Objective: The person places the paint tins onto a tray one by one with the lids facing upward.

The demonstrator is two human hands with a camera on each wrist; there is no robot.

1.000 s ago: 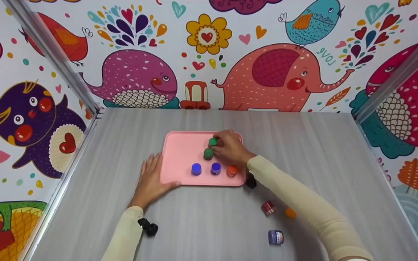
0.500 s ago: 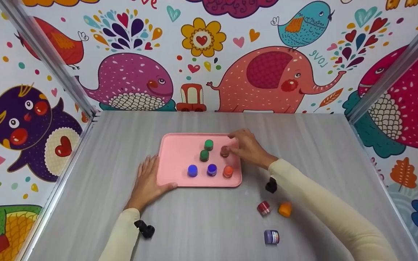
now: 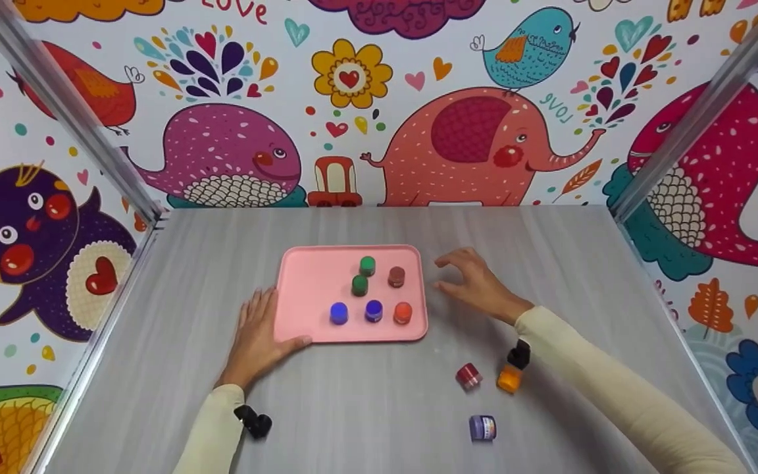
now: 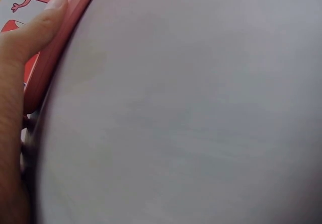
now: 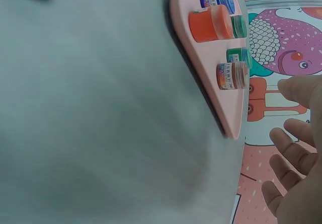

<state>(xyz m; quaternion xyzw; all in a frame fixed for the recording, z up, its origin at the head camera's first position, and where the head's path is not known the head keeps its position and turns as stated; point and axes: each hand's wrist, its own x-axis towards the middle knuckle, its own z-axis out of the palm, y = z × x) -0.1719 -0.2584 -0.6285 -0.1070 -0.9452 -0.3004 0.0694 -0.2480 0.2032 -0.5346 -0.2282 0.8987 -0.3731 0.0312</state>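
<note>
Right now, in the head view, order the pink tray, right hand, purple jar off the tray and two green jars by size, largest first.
1. Pink tray
2. Right hand
3. Purple jar
4. Far green jar and near green jar: too alike to rank

And there's the left sleeve (image 3: 211, 428), plain pale cream and long, nearer the table's (image 3: 353, 408) left edge, chunky black wrist camera (image 3: 254, 421) at its cuff; towards the right edge, a matching cream right sleeve (image 3: 616, 382), snug, another black camera (image 3: 518, 354) there
</note>
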